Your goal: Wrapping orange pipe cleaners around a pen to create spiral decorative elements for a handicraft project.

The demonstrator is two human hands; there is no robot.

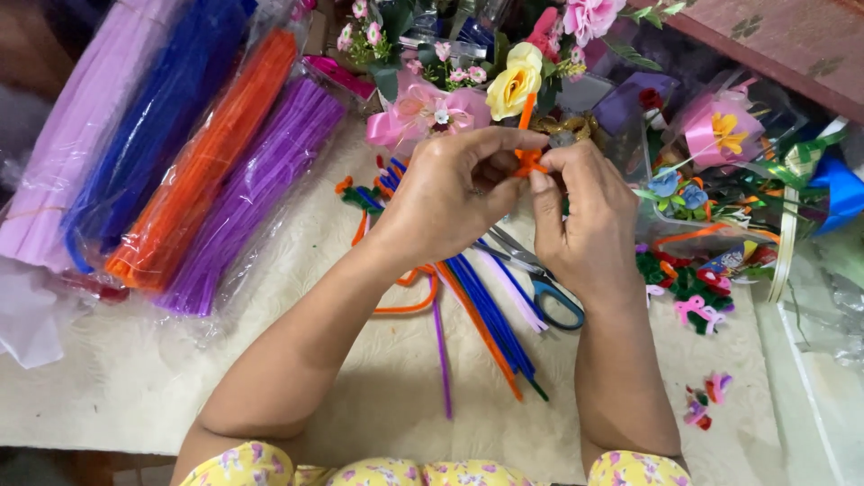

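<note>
My left hand [454, 193] and my right hand [585, 220] meet above the table, both pinching one orange pipe cleaner [527, 135]. Its free end sticks up between my fingertips, and a twisted part sits between my thumbs. Under my hands lie loose pipe cleaners [486, 324] in blue, orange, purple and white, fanned across the cream tablecloth [117, 387]. Blue-handled scissors [540, 283] rest on them, just below my right hand.
Plastic bags of pipe cleaners lie at the left: lilac [76, 135], blue [153, 126], orange [202, 171] and purple [256, 193]. Artificial flowers [513, 81] and ribbons crowd the back and right. Small finished pipe-cleaner pieces [693, 301] sit at the right.
</note>
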